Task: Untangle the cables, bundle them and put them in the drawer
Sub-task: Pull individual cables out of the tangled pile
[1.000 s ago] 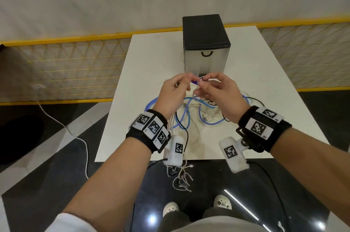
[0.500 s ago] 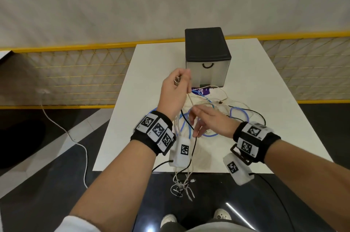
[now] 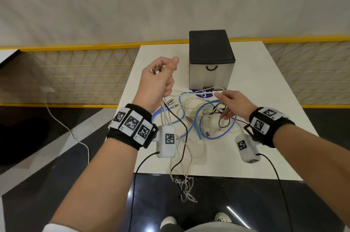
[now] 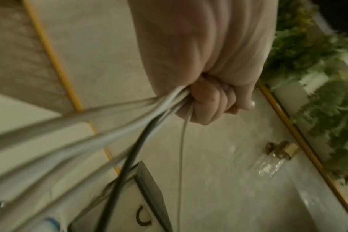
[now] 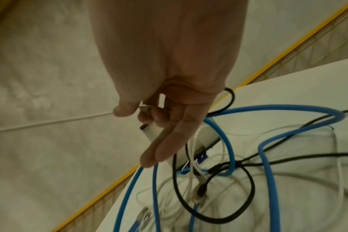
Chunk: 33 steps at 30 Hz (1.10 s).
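My left hand (image 3: 162, 78) is raised above the table's left part in a fist, gripping a bunch of white and black cables (image 4: 129, 119). Their plugs (image 3: 155, 70) stick out above the fist, and the strands hang past the front edge (image 3: 184, 188). My right hand (image 3: 221, 102) hovers over the tangle of blue cable (image 3: 200, 116), black cable (image 3: 224, 124) and thin white cables. In the right wrist view its thumb and forefinger pinch a small metal plug (image 5: 144, 108) of a thin white cable; the other fingers (image 5: 165, 144) stay straight. The drawer box (image 3: 211, 68), black-topped with a curved handle, stands shut behind the tangle.
The white table (image 3: 274, 83) has bare surface on both sides of the box. A purple sticker (image 3: 203, 94) lies at the box's foot. A yellow mesh fence (image 3: 75, 72) runs behind. On the dark floor to the left lies a white cord (image 3: 66, 129), with my shoes (image 3: 168, 222) below.
The hands, together in front of the drawer box a second ago, have parted. The left rose leftward with its cables; the right dropped to the tangle, then moved right.
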Each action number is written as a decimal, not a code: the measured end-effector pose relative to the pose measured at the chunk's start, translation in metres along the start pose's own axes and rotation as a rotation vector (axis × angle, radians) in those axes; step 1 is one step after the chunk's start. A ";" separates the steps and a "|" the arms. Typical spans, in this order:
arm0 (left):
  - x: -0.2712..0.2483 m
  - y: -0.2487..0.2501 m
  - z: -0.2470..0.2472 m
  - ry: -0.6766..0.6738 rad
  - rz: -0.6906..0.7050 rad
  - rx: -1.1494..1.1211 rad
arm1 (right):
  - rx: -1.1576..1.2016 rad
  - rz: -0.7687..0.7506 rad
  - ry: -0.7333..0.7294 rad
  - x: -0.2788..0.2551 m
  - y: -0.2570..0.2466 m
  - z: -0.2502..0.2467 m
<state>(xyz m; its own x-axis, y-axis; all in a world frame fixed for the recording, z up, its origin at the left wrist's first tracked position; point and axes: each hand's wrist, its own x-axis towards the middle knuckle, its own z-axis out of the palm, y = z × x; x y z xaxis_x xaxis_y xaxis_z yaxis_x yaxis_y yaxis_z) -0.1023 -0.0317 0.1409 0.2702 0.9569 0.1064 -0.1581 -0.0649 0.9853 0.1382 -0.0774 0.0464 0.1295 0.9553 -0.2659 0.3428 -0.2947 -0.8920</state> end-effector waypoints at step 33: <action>0.010 -0.031 0.022 -0.207 0.047 1.021 | -0.233 -0.277 -0.121 -0.004 -0.044 0.010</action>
<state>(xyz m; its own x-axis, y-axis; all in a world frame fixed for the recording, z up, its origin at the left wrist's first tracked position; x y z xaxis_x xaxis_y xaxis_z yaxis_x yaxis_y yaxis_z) -0.0735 -0.0264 0.1142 0.4571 0.8864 0.0738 0.6796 -0.4016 0.6139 0.1136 -0.0683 0.0832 -0.1035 0.9914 -0.0801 0.5538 -0.0095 -0.8326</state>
